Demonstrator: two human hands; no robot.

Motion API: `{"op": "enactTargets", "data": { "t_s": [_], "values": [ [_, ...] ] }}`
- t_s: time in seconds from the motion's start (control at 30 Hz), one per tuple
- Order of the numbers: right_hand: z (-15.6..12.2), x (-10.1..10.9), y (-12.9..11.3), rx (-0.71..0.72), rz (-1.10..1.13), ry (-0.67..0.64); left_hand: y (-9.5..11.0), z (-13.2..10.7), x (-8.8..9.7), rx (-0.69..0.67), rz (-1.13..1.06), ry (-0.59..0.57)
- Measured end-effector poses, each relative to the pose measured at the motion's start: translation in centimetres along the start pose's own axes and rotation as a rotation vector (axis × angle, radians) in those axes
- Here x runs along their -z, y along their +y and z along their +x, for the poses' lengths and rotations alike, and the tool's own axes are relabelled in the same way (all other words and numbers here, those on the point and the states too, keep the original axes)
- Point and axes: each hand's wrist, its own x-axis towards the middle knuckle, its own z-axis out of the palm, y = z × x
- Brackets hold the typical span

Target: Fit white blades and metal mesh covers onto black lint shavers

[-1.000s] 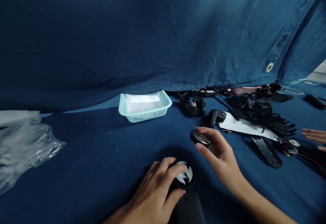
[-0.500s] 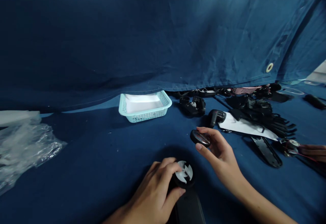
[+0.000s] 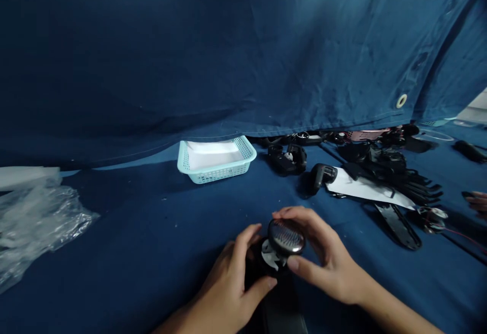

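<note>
My right hand (image 3: 327,253) pinches a round black cap (image 3: 286,237) with a glossy patterned face between thumb and fingers. The cap is tilted and overlaps the round end of a black device (image 3: 283,308), whose white inner disc (image 3: 269,255) shows partly from under it. Whether cap and disc touch, I cannot tell. My left hand (image 3: 236,283) is wrapped round the device's round end, thumb on the near side and fingers on the far side. The device's long flat body runs down out of the frame.
A light blue basket (image 3: 216,172) with white paper stands ahead. Black housings (image 3: 287,159), a curved black part (image 3: 321,177), a white sheet (image 3: 365,187) and a long black shell (image 3: 397,226) lie to the right. Clear plastic bags (image 3: 41,222) are at left. Another person's hand (image 3: 477,202) shows at right.
My right hand has brought the cap left and down over the device's white disc. My left index finger has lifted off the disc. The other person's hand has moved away from the wired part.
</note>
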Motion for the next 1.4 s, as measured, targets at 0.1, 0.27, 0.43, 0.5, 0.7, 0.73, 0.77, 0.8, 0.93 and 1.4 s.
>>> {"op": "enactTargets", "data": {
  "t_s": [0.1, 0.27, 0.43, 0.5, 0.7, 0.73, 0.77, 0.8, 0.93, 1.4],
  "values": [
    [0.1, -0.4, -0.5, 0.019, -0.071, -0.113, 0.1, 0.2, 0.4, 0.065, -0.121, -0.035],
    [0.6, -0.5, -0.8, -0.024, -0.168, -0.139, 0.0, 0.3, 0.3, 0.084, -0.137, 0.000],
    [1.0, 0.2, -1.2, -0.004, -0.171, -0.240, -0.1, 0.4, 0.1, 0.070, -0.165, 0.006],
    [1.1, 0.5, -1.3, 0.010, -0.208, -0.276, 0.0, 0.4, 0.2, 0.067, -0.143, 0.011],
    [1.2, 1.2, -1.0, 0.086, -0.306, -0.288, 0.8, 0.3, 0.6, -0.058, 0.044, 0.009],
    [1.2, 1.2, -0.9, 0.097, -0.324, -0.281, 0.9, 0.3, 0.7, -0.100, 0.075, 0.002],
    [1.2, 1.2, -0.9, 0.102, -0.333, -0.276, 1.0, 0.4, 0.7, -0.135, 0.098, -0.003],
    [1.2, 1.1, -0.8, 0.102, -0.329, -0.274, 1.1, 0.4, 0.8, -0.155, 0.108, -0.004],
    [1.2, 0.3, 0.0, 0.019, -0.175, -0.183, 1.1, 0.6, 0.9, -0.133, 0.066, 0.039],
    [0.6, -3.4, -0.3, -0.564, 0.865, -0.372, 0.5, -0.2, 0.0, -0.111, -0.029, 0.417]
  ]
}}
